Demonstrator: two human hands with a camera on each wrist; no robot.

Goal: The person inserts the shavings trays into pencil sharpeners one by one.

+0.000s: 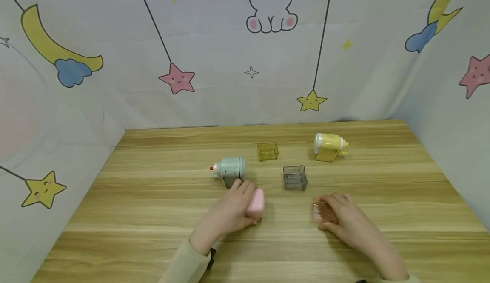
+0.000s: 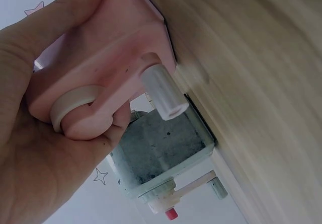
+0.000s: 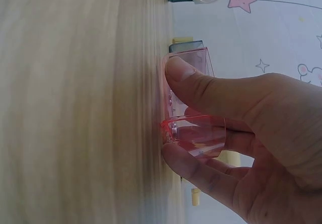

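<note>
My left hand [image 1: 232,208] grips a pink crank pencil sharpener [image 2: 110,53]; its crank with a grey knob shows in the left wrist view. The sharpener is low at the table. My right hand [image 1: 350,221] pinches a clear pink shavings drawer [image 3: 196,133] between thumb and fingers, at the tabletop. Just beyond my left hand stands a pale green crank sharpener [image 1: 231,167] with a red tip. Between the hands and farther back lies a clear grey drawer [image 1: 294,177]. Behind it is a clear olive-yellow drawer [image 1: 268,151].
A yellow crank sharpener [image 1: 328,146] stands at the back right of the wooden table [image 1: 153,215]. A white cloth backdrop [image 1: 218,40] with printed stars and moons encloses the table's back and sides.
</note>
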